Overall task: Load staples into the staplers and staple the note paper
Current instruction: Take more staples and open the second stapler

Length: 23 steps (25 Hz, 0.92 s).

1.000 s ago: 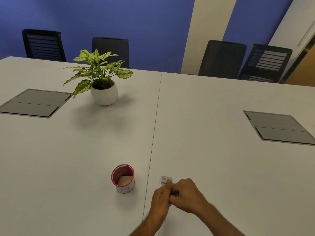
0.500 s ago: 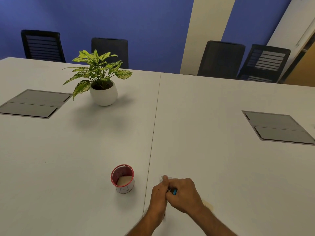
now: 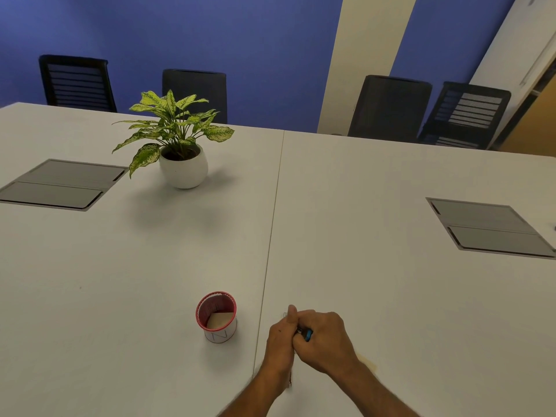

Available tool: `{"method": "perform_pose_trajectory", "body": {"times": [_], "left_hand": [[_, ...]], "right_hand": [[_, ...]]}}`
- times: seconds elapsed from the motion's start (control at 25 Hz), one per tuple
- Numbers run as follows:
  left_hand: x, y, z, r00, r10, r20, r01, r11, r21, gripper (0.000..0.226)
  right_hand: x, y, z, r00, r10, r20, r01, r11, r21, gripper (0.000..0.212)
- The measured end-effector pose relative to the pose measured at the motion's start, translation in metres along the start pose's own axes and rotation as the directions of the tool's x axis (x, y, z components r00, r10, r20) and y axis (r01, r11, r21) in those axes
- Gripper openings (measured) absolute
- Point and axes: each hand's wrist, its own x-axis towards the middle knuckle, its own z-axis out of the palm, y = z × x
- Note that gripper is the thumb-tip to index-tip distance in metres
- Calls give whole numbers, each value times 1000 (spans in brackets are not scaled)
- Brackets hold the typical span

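From my remote station, the single head-worn camera looks forward and down across the white worktop (image 3: 361, 236), its wide angle bending the far edge. Both hands sit close at the bottom of frame; black chairs (image 3: 389, 106) and a blue wall (image 3: 240, 40) stand well beyond. I have no second view.

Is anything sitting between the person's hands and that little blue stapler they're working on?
Nothing visible is in the way. The small blue stapler is already between both hands: the right hand curls around it and the left hand presses against it. The red-rimmed mesh cup stands apart, off to the left.
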Motion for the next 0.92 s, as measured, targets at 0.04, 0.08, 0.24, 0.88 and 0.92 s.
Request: {"method": "perform_pose_trajectory", "body": {"times": [0.04, 0.08, 0.24, 0.88, 0.92], "left_hand": [[1, 0, 0, 1000, -3, 0, 3, 1000, -9, 67], [1, 0, -1, 1000, -3, 4, 3, 1000, -18, 68], [3, 1, -7, 1000, 12, 10, -12, 1000, -13, 64], [13, 15, -21, 988, -138, -74, 68, 805, -589, 79], [12, 16, -22, 986, -145, -77, 64, 775, -628, 79]], "right_hand": [[0, 0, 0, 1000, 2, -2, -2, 1000, -5, 13], [0, 1, 1, 1000, 8, -1, -8, 1000, -17, 13], [0, 8, -2, 998, 46, 37, -44, 998, -54, 21], [-5, 21, -6, 738, 652, 174, -525, 392, 755, 33], [-6, 21, -7, 704, 676, 218, -513, 271, 815, 33]]}}
